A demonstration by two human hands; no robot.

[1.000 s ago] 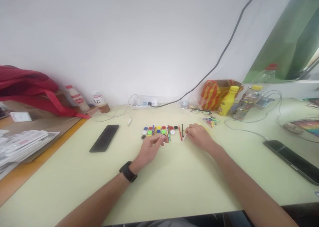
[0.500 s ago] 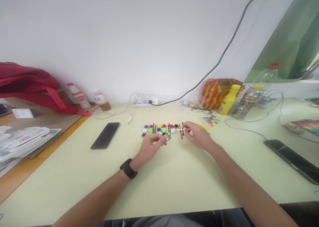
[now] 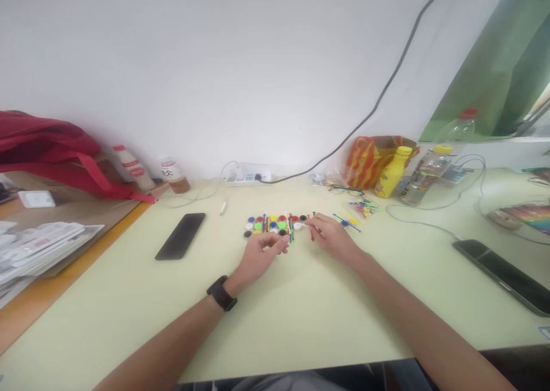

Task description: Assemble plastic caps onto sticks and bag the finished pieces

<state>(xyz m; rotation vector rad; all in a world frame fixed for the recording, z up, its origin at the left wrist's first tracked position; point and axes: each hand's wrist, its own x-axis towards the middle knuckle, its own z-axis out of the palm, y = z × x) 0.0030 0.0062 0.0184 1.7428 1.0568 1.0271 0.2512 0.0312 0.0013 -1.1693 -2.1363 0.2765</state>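
Rows of small coloured plastic discs [image 3: 259, 226] lie on the table, with thin coloured arrows [image 3: 291, 228] standing in narrow columns between them. My left hand [image 3: 263, 252] rests just in front of the rows, thumb and fingers pinched by the lower end of the arrows; what they hold is too small to tell. My right hand [image 3: 337, 237] reaches in from the right, its fingers closed at a thin white arrow-shaped piece beside a white disc [image 3: 297, 226]. A red arrow [image 3: 312, 236] is partly hidden under that hand. Right of it lies a blue arrow spinner [image 3: 345, 223].
A pile of loose coloured pieces [image 3: 364, 208] lies behind my right hand, near eyeglasses [image 3: 346, 190] and a yellow bottle [image 3: 393, 173]. A black phone [image 3: 180, 236] is at left, another phone [image 3: 501, 273] with a cable at right. A power strip [image 3: 247, 177] sits along the wall.
My right hand has moved left, toward the white disc, with the thin white piece. The blue arrow spinner at its right now shows more fully. My left hand stays nearly in place.
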